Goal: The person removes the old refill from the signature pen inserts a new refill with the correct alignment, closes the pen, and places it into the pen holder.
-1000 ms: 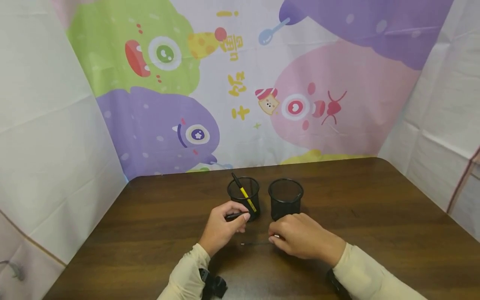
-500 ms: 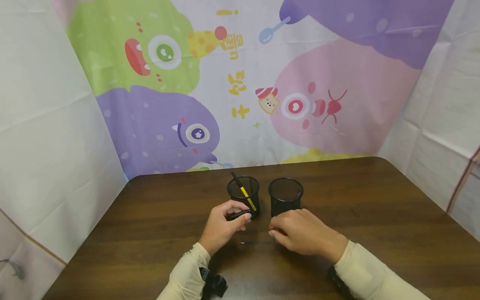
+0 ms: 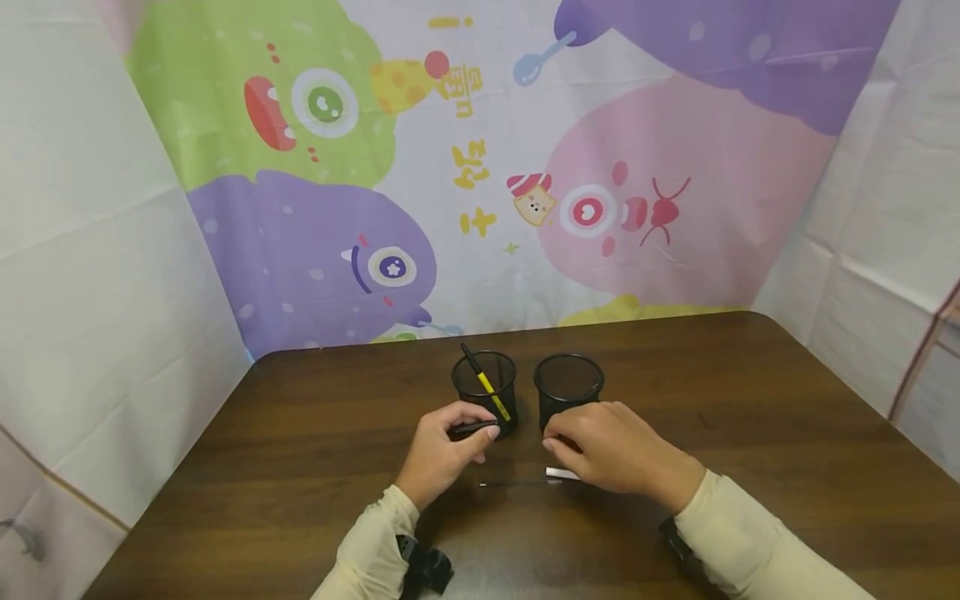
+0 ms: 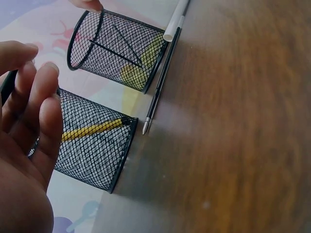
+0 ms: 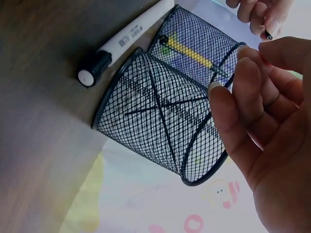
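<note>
My left hand [image 3: 450, 448] pinches a black pen barrel [image 3: 472, 428] between thumb and fingers, in front of the left black mesh cup [image 4: 95, 160]. A yellow pen with black ends [image 3: 487, 383] leans in that cup. My right hand [image 3: 622, 450] is raised in front of the right mesh cup [image 3: 551, 412], thumb and index finger close together; I cannot tell whether something small sits between them. Below it on the table lie a slim dark pen refill [image 4: 163, 77] with a metal tip and a white marker [image 5: 133, 31] with a black cap.
The brown wooden table [image 3: 315, 450] ends at a cartoon-printed cloth [image 3: 495, 275] behind the cups. Pale cloth walls [image 3: 97, 250] stand to both sides. Thin dark sticks [image 5: 163, 104] show through the right cup's mesh.
My right hand has lifted slightly and shifted right, bringing the white marker's end into view beneath it. My left hand keeps the black barrel in nearly the same place.
</note>
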Demonstrator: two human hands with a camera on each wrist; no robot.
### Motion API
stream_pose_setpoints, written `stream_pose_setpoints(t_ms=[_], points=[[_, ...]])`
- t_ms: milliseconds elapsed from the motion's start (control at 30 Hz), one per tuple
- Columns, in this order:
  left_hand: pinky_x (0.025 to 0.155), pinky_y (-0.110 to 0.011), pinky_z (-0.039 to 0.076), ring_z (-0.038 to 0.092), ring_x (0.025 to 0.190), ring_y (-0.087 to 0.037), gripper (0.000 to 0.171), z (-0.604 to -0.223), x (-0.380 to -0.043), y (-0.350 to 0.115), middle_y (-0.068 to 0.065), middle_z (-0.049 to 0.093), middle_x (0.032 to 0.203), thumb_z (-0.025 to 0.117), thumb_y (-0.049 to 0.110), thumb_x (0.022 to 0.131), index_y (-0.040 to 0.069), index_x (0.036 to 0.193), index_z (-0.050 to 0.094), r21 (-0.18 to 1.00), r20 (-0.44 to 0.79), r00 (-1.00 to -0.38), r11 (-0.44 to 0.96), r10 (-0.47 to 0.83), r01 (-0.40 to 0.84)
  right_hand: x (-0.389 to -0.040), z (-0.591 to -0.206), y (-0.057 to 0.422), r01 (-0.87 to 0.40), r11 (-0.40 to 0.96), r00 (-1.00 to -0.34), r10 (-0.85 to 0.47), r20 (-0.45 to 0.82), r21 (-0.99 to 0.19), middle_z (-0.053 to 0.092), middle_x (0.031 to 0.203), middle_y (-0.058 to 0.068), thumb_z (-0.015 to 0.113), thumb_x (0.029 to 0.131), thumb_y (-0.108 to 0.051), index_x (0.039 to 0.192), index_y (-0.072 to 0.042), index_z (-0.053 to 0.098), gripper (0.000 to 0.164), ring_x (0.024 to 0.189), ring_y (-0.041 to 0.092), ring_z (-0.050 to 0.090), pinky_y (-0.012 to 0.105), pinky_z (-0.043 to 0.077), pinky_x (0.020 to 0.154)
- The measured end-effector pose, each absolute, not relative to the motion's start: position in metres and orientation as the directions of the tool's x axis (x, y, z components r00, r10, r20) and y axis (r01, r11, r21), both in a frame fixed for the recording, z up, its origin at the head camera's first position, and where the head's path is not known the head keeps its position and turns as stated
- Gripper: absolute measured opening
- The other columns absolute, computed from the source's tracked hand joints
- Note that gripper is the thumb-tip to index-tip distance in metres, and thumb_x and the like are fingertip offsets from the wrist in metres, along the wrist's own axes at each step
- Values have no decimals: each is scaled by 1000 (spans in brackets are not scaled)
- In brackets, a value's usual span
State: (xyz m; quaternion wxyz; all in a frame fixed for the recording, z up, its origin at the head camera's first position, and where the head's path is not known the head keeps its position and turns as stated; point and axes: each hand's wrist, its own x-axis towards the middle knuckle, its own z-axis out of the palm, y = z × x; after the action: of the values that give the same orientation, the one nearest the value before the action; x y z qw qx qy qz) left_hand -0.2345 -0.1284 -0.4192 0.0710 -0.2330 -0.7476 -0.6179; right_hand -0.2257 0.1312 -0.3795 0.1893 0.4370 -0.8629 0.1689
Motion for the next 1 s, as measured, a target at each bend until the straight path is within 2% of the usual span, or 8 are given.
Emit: stream_pose_setpoints(t_ms=[267, 500, 600, 733, 1000], points=[[59, -34, 58, 66, 59, -22, 23, -420, -234, -131, -7, 73, 88, 77, 14, 90, -3, 105, 71, 892, 391, -886, 133, 249, 431, -230, -373, 133, -814, 567, -549, -682, 483, -124, 65, 79, -16, 69, 94, -18, 87, -20, 72, 8, 60, -6, 50, 20, 48, 55], [61, -36, 59, 66, 62, -23, 17, -423, -232, -131, -7, 72, 90, 77, 14, 90, 6, 104, 73, 906, 360, -895, 128, 263, 402, -227, -370, 141, -772, 620, -597, -633, 493, -141, 60, 76, -19, 71, 93, -17, 86, -21, 71, 8, 59, -3, 47, 23, 44, 55], [61, -35, 59, 66, 62, -23, 18, -424, -232, -129, -7, 72, 90, 77, 14, 90, 4, 104, 73, 910, 351, -897, 129, 269, 395, -227, -370, 145, -757, 638, -609, -613, 503, -140, 61, 77, -18, 71, 93, -17, 88, -20, 73, 6, 61, -2, 49, 24, 46, 57], [61, -35, 59, 66, 61, -23, 23, -424, -233, -127, -7, 73, 90, 76, 15, 91, -1, 106, 71, 902, 367, -887, 127, 281, 413, -228, -367, 147, -750, 649, -605, -593, 532, -130, 64, 79, -16, 72, 92, -16, 89, -19, 74, 4, 63, -2, 50, 25, 47, 58], [61, -35, 59, 66, 60, -21, 19, -423, -236, -129, -7, 72, 90, 76, 12, 91, 0, 105, 71, 886, 401, -873, 126, 277, 447, -236, -346, 137, -754, 646, -583, -575, 574, -119, 66, 79, -13, 71, 92, -17, 91, -15, 75, 5, 64, 1, 54, 27, 49, 59]])
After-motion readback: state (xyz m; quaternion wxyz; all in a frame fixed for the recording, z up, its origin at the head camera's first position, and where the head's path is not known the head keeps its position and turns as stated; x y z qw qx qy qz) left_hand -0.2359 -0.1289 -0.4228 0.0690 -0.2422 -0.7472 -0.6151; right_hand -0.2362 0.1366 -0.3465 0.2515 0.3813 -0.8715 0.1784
